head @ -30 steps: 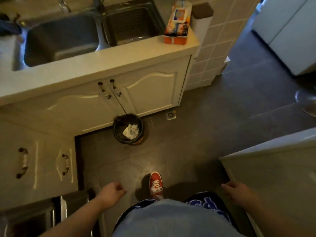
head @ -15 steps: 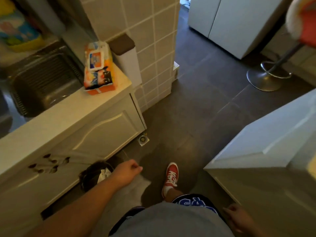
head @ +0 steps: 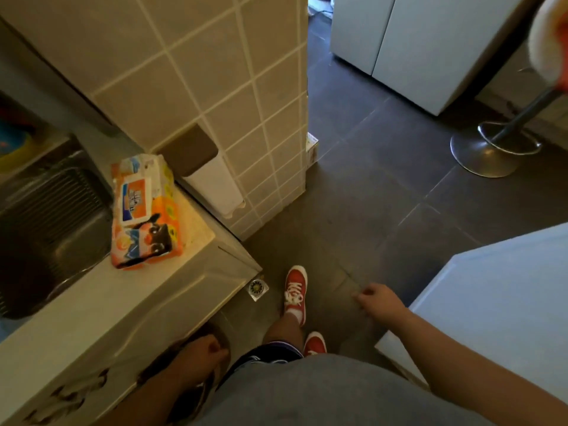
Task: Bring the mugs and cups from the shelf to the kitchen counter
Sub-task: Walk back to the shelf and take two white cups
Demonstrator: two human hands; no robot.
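Landmark: the orange wipes pack point(head: 144, 213), lying flat on the kitchen counter point(head: 92, 302) at its far right end.

Left of the pack, set into the counter: steel sink point(head: 46, 229), dim inside. Behind and right of the pack: tiled wall pillar point(head: 215, 87), with a white box with a brown lid point(head: 203, 170) fixed to its face, just beside the pack's far corner.

Below the pack, at floor level past the counter's cabinet front point(head: 184, 302): small square floor drain point(head: 257, 289) in the dark tile floor point(head: 384, 186). Just right of the drain, a red sneaker point(head: 295, 290) planted forward; second red sneaker point(head: 315, 344) behind it, mostly hidden by grey shirt.

Left hand point(head: 199, 353): low, nearer the viewer than the pack, hanging in front of the cabinet front in shadow. Fingers curled into a loose fist; nothing visibly in it.

Right hand point(head: 379, 302): well right of the pack, beyond the sneakers, over the floor near the edge of a white cabinet top point(head: 498, 302). Fingers bent inward, thumb against them, loosely closed; holding nothing.

Far right of the pack, across the floor: chrome bar stool base point(head: 488, 152) and white cupboard doors point(head: 415, 41).

Mugs, cups, shelf: none in sight from here; counter near the pack carries no cup.
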